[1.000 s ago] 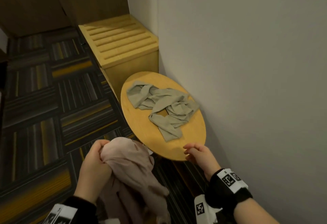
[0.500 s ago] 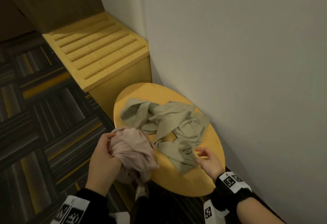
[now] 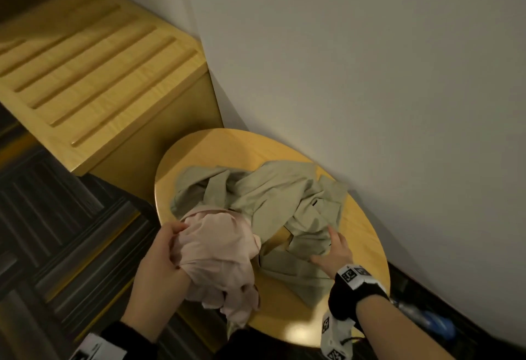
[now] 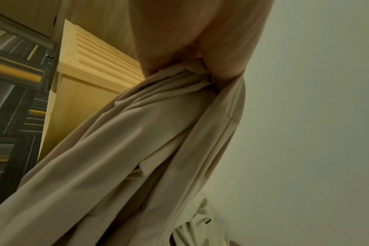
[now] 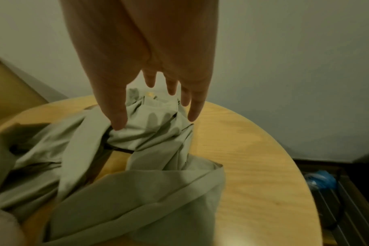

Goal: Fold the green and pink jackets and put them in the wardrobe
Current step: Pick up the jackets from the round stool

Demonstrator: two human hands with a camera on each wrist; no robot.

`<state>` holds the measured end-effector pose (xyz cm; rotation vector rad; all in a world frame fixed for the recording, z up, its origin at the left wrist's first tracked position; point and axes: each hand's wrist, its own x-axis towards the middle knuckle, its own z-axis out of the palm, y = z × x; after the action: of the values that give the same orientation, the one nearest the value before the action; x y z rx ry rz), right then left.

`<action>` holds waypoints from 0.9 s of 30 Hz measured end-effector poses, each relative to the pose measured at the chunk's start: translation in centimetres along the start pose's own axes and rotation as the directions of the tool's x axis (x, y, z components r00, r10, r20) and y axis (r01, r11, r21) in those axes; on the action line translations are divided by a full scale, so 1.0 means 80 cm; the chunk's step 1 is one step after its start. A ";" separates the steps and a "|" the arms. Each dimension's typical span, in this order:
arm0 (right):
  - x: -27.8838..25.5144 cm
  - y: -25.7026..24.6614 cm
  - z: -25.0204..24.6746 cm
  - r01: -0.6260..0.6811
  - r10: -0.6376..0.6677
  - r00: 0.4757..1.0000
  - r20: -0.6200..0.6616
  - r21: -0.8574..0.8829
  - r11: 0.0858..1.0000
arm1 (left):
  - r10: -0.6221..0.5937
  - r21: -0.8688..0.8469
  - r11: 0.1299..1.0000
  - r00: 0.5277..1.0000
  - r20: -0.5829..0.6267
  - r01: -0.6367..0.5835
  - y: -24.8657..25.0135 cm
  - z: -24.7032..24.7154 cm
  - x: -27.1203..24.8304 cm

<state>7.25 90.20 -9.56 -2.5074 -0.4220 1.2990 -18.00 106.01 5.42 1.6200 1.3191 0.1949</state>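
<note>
A crumpled green jacket (image 3: 273, 197) lies on the round wooden table (image 3: 367, 245); the right wrist view shows the green jacket (image 5: 137, 188) from close above. My left hand (image 3: 162, 257) grips a bunched pink jacket (image 3: 219, 257) over the table's near left edge, and the left wrist view shows the pink jacket (image 4: 137, 149) hanging from my curled fingers (image 4: 200, 55). My right hand (image 3: 333, 248) reaches over the green jacket with spread, straight fingers (image 5: 192, 103). Its thumb tip touches the cloth.
A low wooden cabinet (image 3: 94, 80) with a grooved top stands beyond the table on the left. A white wall (image 3: 370, 75) runs close along the table's right side. Dark striped carpet (image 3: 57, 231) lies to the left. A blue object (image 3: 435, 322) lies on the floor at right.
I have come closer to the table. My left hand brought the pink jacket up over the table's edge. My right hand moved forward from the table's rim onto the green jacket and opened out.
</note>
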 end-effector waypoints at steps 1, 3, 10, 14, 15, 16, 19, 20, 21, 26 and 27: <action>0.013 -0.002 0.002 0.000 0.000 1.000 0.009 -0.015 1.000 | -0.010 0.003 1.000 1.000 -0.013 0.010 -0.005 0.004 0.007; 0.042 -0.006 0.006 0.007 -0.006 1.000 0.014 -0.043 0.999 | -0.016 -0.004 1.000 0.999 -0.048 0.016 -0.016 0.013 0.021; 0.119 0.002 0.024 -0.027 0.037 0.998 0.055 -0.170 0.985 | 0.048 -0.082 0.995 0.993 -0.109 -0.057 -0.037 0.047 0.057; 0.129 0.022 0.048 -0.053 0.089 0.991 0.104 -0.307 0.950 | 0.046 -0.102 0.993 0.996 -0.076 -0.054 -0.048 0.065 0.064; 0.127 0.028 0.053 -0.035 0.075 0.992 0.106 -0.340 0.940 | 0.041 -0.096 0.994 0.997 -0.063 -0.046 -0.049 0.069 0.064; 0.124 0.033 0.056 -0.020 0.059 0.993 0.103 -0.348 0.937 | 0.036 -0.085 0.996 0.998 -0.050 -0.040 -0.050 0.072 0.065; 0.110 0.036 0.050 -0.052 0.066 0.994 0.088 -0.157 0.986 | 0.026 -0.059 0.998 1.000 -0.016 -0.027 -0.049 0.077 0.066; 0.104 0.034 0.046 -0.068 0.073 0.993 0.090 -0.055 0.996 | 0.020 -0.044 0.999 1.000 -0.001 -0.020 -0.048 0.078 0.065; 0.095 0.030 0.042 -0.074 0.069 0.994 0.080 0.056 0.996 | 0.014 -0.023 1.000 1.000 0.022 -0.014 -0.045 0.079 0.064; 0.009 -0.036 0.013 0.145 -0.226 0.971 0.072 0.572 0.807 | 0.066 -0.048 0.997 0.990 0.123 -0.061 -0.014 0.080 0.044; -0.013 -0.055 0.004 0.188 -0.317 0.943 0.106 0.614 0.766 | 0.093 -0.073 0.994 0.982 0.165 -0.082 -0.007 0.079 0.040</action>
<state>5.87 93.89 -7.29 -1.7326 -0.3145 1.3241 -13.00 104.90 0.48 1.6033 1.1031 0.1493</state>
